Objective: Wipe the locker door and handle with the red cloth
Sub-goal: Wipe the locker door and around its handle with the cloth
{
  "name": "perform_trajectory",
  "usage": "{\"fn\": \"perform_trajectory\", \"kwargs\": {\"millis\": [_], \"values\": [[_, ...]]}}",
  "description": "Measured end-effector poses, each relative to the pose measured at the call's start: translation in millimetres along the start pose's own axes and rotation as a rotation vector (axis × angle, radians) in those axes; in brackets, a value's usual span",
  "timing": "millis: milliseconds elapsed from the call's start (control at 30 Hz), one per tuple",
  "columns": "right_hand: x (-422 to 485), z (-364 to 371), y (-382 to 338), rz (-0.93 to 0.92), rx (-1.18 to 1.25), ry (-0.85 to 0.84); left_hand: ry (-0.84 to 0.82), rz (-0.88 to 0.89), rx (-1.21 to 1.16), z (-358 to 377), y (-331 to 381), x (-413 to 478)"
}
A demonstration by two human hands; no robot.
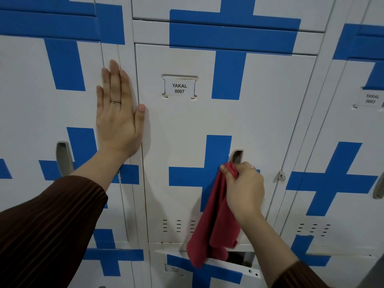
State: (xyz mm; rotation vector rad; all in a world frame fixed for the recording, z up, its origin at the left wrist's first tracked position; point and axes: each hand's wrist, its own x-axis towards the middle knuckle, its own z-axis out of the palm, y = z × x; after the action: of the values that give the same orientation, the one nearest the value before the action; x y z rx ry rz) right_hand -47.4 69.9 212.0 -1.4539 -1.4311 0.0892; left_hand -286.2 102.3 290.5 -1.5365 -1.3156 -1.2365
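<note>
Red fabric cloth (214, 225) hangs pinched in the right hand (244, 190) at the white metal locker door's (187, 132) recessed handle (236, 156), left hand (118, 117) flat alongside, and its tail may snag the ajar lower door (218, 267).

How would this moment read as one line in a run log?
locker door: labelled YAKAL 0007 | right hand: grips red cloth at recessed handle | left hand: flat on neighbouring locker
</note>
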Motion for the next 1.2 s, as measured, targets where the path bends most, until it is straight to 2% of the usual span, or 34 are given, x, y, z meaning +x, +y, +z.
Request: {"fn": "perform_trajectory", "kwargs": {"millis": [67,233,367,467,600,667,833,933,1100,1200], "values": [[1.5,-1.5,1.7,0.022,0.016,-0.013,0.001,0.001,-0.002,-0.1,0.0,-0.3],[11.6,3.7,-9.3,0.005,0.127,0.204,0.001,0.0,-0.004,-0.1,0.1,-0.2],[-4.7,11.0,6.4,-0.123,-0.064,0.131,-0.001,0.0,-0.01,-0.2,-0.1,-0.4],[-3.1,6.5,11.8,-0.167,-0.093,0.093,0.003,-0.003,-0.01,-0.2,-0.8,-0.7],[12.2,5.9,-1.3,-0.104,0.054,0.216,0.002,-0.001,-0.009,0.0,-0.7,-0.2],[6.5,13.0,0.8,-0.139,0.044,0.247,-0.002,0.0,-0.011,-0.3,-0.5,-0.4],[-22.0,18.9,43.5,-0.379,-0.298,0.053,-0.003,-0.003,-0.001,-0.2,-0.5,-0.5],[-23.8,12.3,54.9,-0.462,-0.497,-0.077,-0.002,-0.005,0.005,-0.3,-0.2,-0.1],[-17.7,10.5,46.1,-0.418,-0.46,-0.113,-0.002,0.002,0.002,-0.6,-0.6,-0.4],[-13.5,6.3,49.1,-0.279,-0.315,-0.201,0.003,0.007,-0.002,-0.8,-0.2,-0.3]]}}
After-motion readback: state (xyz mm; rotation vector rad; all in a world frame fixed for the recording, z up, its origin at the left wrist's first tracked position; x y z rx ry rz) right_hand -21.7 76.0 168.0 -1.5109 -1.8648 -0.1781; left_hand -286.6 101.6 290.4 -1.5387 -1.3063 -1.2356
